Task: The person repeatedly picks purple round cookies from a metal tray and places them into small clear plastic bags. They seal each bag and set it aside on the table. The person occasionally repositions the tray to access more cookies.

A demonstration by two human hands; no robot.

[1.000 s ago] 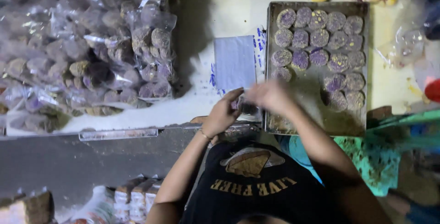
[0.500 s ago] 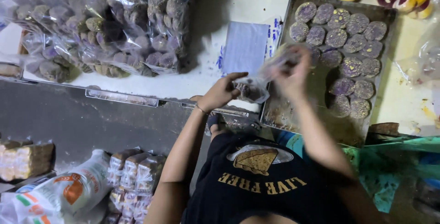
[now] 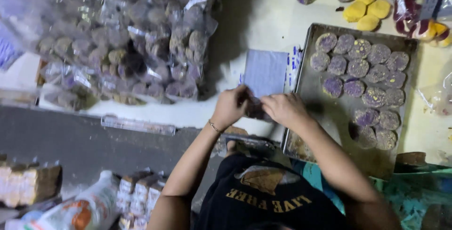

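Left hand (image 3: 230, 107) and right hand (image 3: 282, 109) meet over the front edge of the white table (image 3: 263, 18); between them we pinch a small clear plastic packet with dark purple cookies inside (image 3: 255, 110). Both hands closed on it, fingers curled round its ends. Head view only, nothing else to go on.

Packet sits dead centre between the hands, equally near to both, just left of the grey metal baking tray (image 3: 310, 88). Its long axis looks roughly left-right, hand to hand; which end is the open one we cannot tell, fingers cover it.

Round purple cookies (image 3: 360, 77) lie in rows on the tray, to our right. Blue-grey paper sheet (image 3: 265, 72) lies just beyond the hands. Heap of filled clear cookie bags (image 3: 132, 46) sits far left. Yellow round cakes (image 3: 362, 8) top right.
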